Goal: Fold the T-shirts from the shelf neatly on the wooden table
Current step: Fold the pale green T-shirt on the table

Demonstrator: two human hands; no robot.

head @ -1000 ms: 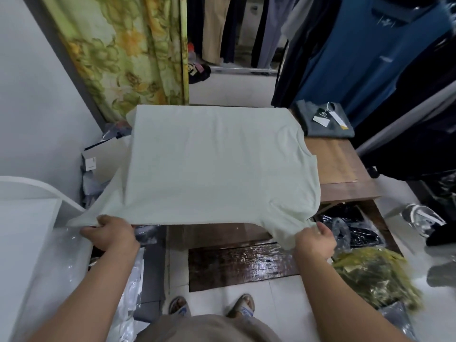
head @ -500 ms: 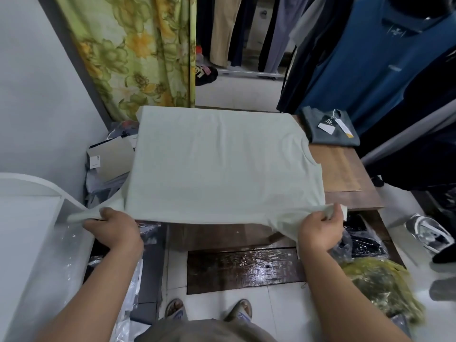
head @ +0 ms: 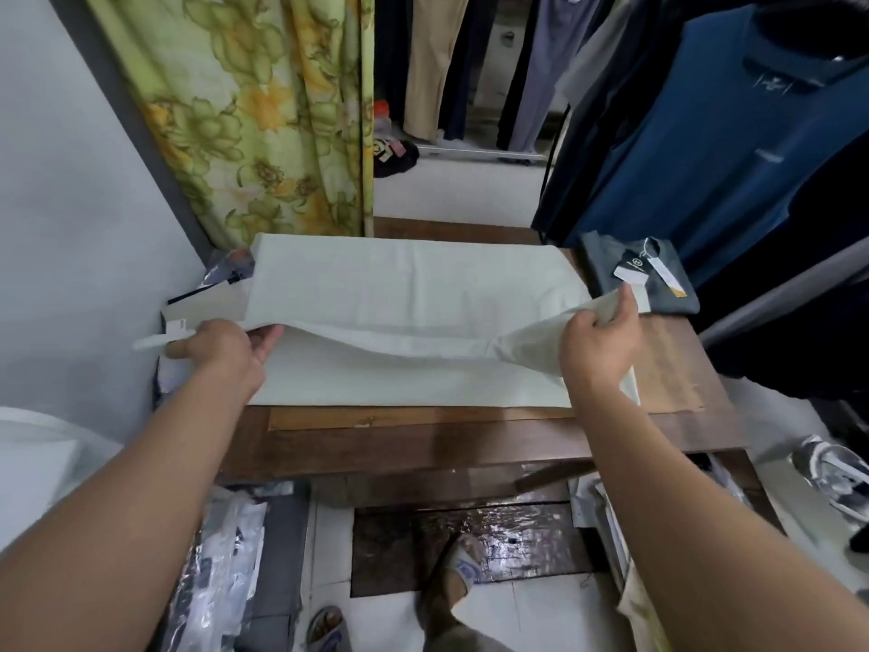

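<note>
A pale green T-shirt [head: 414,284] lies across the wooden table [head: 470,440]. Its near edge is lifted off the table and carried over the part that lies flat. My left hand [head: 225,345] grips that lifted edge at the shirt's left side, where a white tag sticks out beyond the fingers. My right hand [head: 602,341] pinches the bunched fabric at the right end, raised above the table. A folded grey T-shirt [head: 611,270] with paper tags rests on the table's far right corner.
A flowered green curtain [head: 263,115] hangs behind the table. Dark and blue garments [head: 733,148] hang at the right. Plastic-wrapped packs [head: 221,571] lie on the floor at the left, more bags [head: 823,468] at the right. A white shelf [head: 37,458] stands at the near left.
Both hands moved forward and up, carrying the shirt's near edge away from me over the table. The shirt now shows a lifted fold instead of hanging over the front edge.
</note>
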